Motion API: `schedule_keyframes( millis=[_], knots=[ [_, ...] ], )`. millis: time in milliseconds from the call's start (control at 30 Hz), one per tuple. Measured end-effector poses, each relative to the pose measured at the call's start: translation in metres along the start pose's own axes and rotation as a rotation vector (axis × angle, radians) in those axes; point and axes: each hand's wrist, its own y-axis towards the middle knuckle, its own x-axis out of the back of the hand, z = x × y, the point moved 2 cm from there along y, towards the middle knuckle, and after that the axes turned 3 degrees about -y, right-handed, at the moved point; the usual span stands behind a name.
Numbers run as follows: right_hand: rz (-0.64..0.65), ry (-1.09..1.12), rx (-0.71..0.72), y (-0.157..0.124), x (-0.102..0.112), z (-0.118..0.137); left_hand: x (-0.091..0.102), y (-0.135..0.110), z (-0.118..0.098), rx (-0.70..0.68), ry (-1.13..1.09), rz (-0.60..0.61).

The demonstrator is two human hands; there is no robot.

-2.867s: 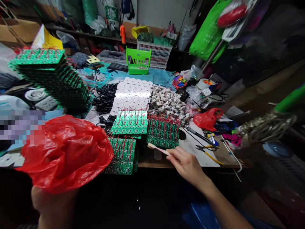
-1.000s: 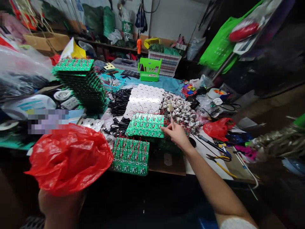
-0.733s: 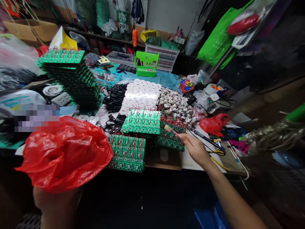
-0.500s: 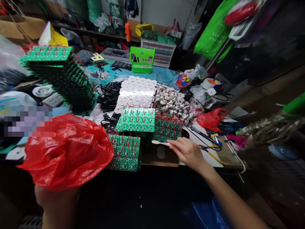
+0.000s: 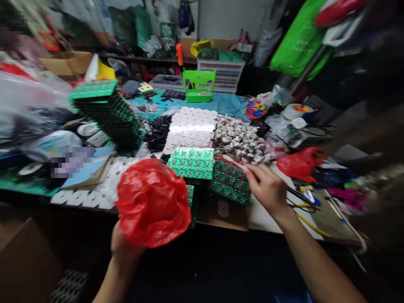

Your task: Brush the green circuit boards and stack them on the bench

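Note:
My left hand [image 5: 128, 246] is closed on a crumpled red plastic bag [image 5: 153, 204], held up in front of the bench edge; the bag hides most of its fingers. Between the pinched fingers of my right hand [image 5: 268, 187] is a slim, pale tool that looks like a toothbrush [image 5: 232, 160], its tip pointing left above a green circuit board with red wires [image 5: 232, 183]. Left of that lies a stack of brighter green circuit boards [image 5: 191, 162]. Another green board [image 5: 190, 198] is mostly covered by the bag.
White perforated sheets [image 5: 192, 124] lie behind the boards, between black cables [image 5: 158, 132] and a heap of small white parts [image 5: 241, 139]. A tall circuit-board stack [image 5: 107, 113] leans at left. Yellow-handled pliers [image 5: 312, 225] and a second red bag [image 5: 301, 162] are at right.
The view has swung left. My left hand has carried the red bag rightward, over the lower left board. My right hand has moved the toothbrush up and farther over the right-hand board.

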Motion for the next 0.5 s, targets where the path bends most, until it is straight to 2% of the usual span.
schedule_keyframes(
  millis=[67, 133, 233, 300, 400, 500],
  knots=[
    [-0.036, 0.144, 0.043, -0.013, 0.016, 0.02, -0.003, 0.004, 0.007, -0.033, -0.007, -0.088],
    [0.022, 0.303, 0.185, -0.025, 0.025, 0.048, -0.008, 0.007, 0.014, -0.035, -0.015, -0.122],
    [0.098, 0.393, 0.385, -0.032, 0.025, 0.092, -0.014, 0.007, 0.02, -0.047, -0.02, -0.084],
    [0.084, 0.357, 0.446, -0.031, 0.02, 0.113, -0.015, 0.003, 0.021, -0.051, -0.023, -0.057],
    [0.02, 0.281, 0.504, -0.027, 0.01, 0.13, -0.016, -0.005, 0.019, -0.066, -0.037, -0.001],
    [-0.052, 0.257, 0.554, -0.025, 0.004, 0.132, -0.017, -0.01, 0.014, -0.084, -0.07, 0.115]
  ],
)
